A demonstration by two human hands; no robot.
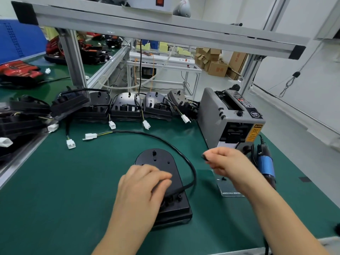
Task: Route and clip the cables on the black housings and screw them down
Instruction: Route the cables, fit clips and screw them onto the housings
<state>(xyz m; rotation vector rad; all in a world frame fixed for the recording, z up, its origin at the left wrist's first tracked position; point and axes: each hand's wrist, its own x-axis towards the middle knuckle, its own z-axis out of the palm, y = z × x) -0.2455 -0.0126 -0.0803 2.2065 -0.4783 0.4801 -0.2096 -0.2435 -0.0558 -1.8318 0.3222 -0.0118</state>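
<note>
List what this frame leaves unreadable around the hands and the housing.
- Head view: small dark piece pinched in the right hand, mostly covered by fingers, blurred; clip or screw unclear.
- Head view: left hand covers the middle of the black housing, hiding how the cable sits there.
- Head view: lower end of the blue tool, hidden behind the right forearm.

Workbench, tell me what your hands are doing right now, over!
Left hand pressing flat on the black plastic housing. Right hand pinching a small black piece. Black cable loops loose over the green mat.
</note>
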